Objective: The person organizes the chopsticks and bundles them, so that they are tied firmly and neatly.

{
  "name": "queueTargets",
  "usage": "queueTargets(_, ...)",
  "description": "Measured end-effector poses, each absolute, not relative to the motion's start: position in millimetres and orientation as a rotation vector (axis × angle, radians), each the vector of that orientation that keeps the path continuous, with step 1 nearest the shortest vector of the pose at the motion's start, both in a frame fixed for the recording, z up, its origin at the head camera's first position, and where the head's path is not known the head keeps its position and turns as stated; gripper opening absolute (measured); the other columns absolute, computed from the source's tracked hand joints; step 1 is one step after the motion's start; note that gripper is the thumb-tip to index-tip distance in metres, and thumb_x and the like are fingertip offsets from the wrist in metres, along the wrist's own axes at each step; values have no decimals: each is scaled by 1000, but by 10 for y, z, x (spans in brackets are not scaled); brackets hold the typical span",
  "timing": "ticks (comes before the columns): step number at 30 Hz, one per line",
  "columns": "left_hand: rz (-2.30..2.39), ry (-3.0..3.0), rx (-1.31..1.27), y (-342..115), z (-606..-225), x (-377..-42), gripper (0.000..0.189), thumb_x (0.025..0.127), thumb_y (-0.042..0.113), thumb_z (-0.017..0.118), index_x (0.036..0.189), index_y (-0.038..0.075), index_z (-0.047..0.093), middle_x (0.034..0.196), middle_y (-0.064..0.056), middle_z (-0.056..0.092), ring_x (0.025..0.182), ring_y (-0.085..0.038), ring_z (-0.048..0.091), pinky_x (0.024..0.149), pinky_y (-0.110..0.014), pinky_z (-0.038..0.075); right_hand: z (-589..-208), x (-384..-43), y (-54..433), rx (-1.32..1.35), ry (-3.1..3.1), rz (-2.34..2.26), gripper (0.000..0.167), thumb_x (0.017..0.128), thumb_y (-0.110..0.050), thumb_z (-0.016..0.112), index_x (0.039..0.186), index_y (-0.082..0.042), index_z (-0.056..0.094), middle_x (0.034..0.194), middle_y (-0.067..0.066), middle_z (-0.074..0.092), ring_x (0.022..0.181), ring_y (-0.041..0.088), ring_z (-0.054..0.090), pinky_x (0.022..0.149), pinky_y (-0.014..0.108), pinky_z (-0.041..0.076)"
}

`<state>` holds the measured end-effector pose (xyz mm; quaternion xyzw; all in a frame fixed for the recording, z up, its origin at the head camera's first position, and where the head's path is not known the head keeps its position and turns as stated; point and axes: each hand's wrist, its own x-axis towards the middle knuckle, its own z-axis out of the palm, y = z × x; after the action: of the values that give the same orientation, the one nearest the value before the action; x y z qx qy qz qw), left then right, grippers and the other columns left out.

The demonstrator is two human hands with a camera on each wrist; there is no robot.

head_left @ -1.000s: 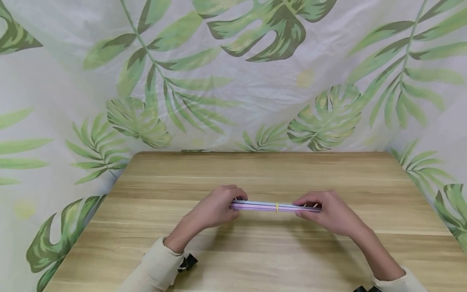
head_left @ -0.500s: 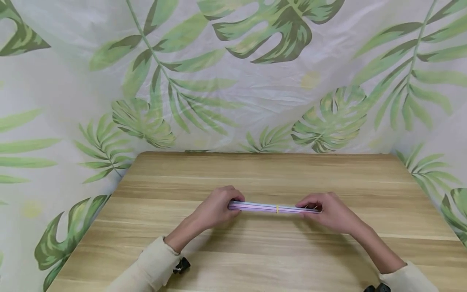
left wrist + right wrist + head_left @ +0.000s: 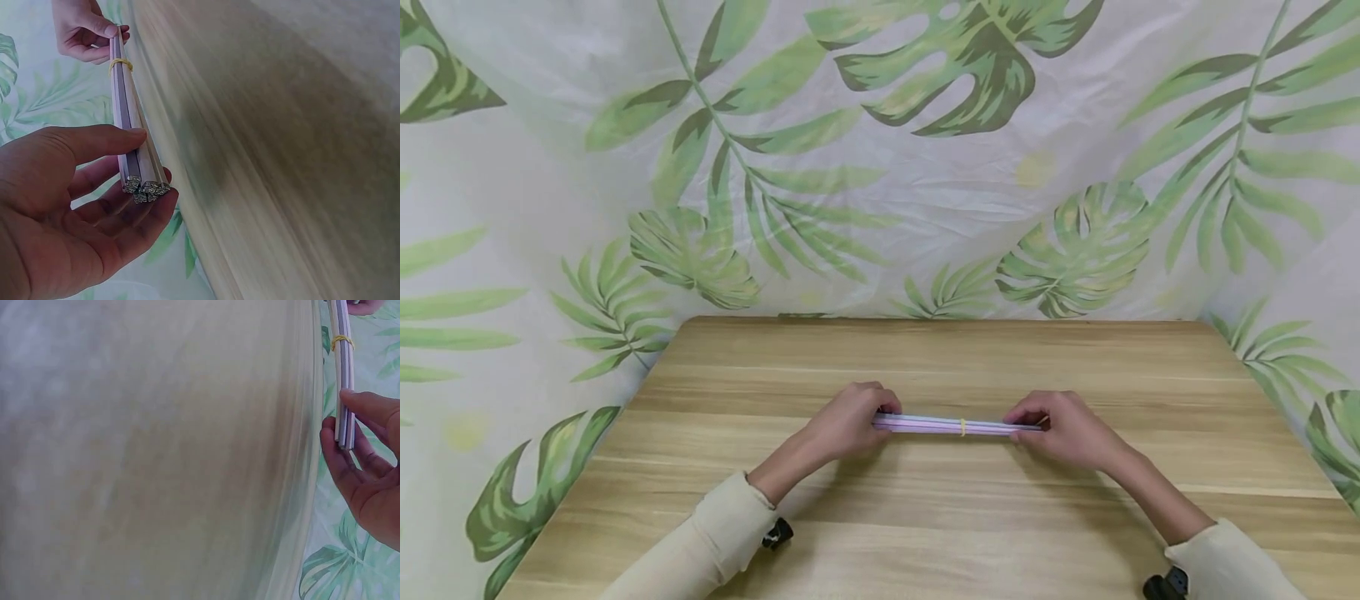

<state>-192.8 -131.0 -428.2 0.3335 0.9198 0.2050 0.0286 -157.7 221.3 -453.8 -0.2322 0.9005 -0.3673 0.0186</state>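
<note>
A slim bundle of chopsticks (image 3: 925, 424), pale pink, lilac and grey, is held level above the table by both hands. A yellow rubber band (image 3: 962, 427) circles it, nearer the right hand. My left hand (image 3: 850, 425) pinches the left end, thumb on one side and fingers on the other. There, the left wrist view shows patterned silver end caps (image 3: 147, 189). My right hand (image 3: 1071, 429) pinches the opposite, thinner end. In the right wrist view its thumb lies along the sticks (image 3: 344, 369), with the fingers behind the plain tips.
A wood-grain table (image 3: 925, 517) stretches below both hands. Behind and beside it hangs a pale cloth with green leaf prints (image 3: 955, 217). Black devices (image 3: 777, 533) sit at the cream sleeves (image 3: 707, 529).
The right hand and its end of the bundle have shifted slightly left in the head view. Both hands keep their grip, and the left hand stays nearly in place.
</note>
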Motion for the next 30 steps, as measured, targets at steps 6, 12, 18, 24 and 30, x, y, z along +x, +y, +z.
queueTargets(6,609,2831,1005,-1306,-4313,-1983,18,86,2,85,101,8,78,98,-3,75,87,-14,66,79,-31,56,-4570,-1631,2187,-737,2784,-1114,13,90,-8,85,103,-10,82,91,-5,78,82,1,67,73,23,57)
queueTargets(12,550,2843,1003,-1310,-4371,-2025,18,85,1,86,99,8,78,96,-4,74,88,-16,66,80,-33,57,-4609,-1693,2140,-727,2796,-1067,12,91,-11,85,102,-13,82,93,-6,78,80,1,64,72,23,54)
queueTargets(18,519,2841,1014,-1309,-4407,-2037,20,84,-1,86,100,7,78,97,-5,73,88,-16,64,80,-34,57,-4606,-1721,2112,-706,2789,-1022,11,91,-13,85,102,-14,82,93,-7,77,78,4,60,70,23,50)
queueTargets(24,484,2793,992,-1300,-4387,-2018,23,87,5,85,109,6,78,102,-7,72,88,-16,61,82,-37,56,-4578,-1690,2148,-678,2774,-1016,13,92,-12,84,104,-14,82,92,-7,76,78,5,59,69,23,50)
queueTargets(30,493,2820,898,-1356,-4355,-1953,31,94,18,82,121,4,76,115,-11,71,95,-20,64,86,-41,57,-4516,-1555,2294,-647,2840,-960,18,93,-13,83,111,-10,80,100,-3,77,89,9,69,77,27,58)
